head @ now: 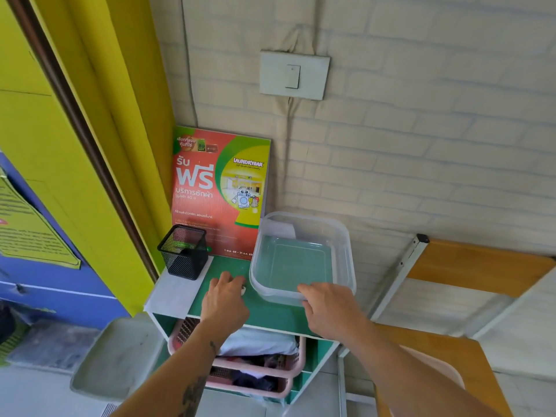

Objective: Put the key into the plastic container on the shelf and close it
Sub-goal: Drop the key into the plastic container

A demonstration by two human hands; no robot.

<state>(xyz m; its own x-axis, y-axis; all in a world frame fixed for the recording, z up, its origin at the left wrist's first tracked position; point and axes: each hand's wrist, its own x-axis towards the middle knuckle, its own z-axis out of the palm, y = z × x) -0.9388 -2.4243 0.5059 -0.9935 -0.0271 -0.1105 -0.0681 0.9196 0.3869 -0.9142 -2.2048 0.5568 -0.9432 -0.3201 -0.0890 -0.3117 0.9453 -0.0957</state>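
The plastic container [302, 257] is a clear, square tub with rounded corners and no lid on, standing on the smooth green top of the shelf [264, 314]; left of it stand a black wire-mesh pen cup [184, 251] and a glossy red-and-green poster [219, 191] leaning on the brick-patterned wall. The right hand [328, 308] lies with fingers curled over the container's near rim. Just left of the container, the left hand [224, 299] rests knuckles-up on the shelf top, fingers bent over a small pale object [243, 288] at its fingertips; I cannot tell whether this is the key.
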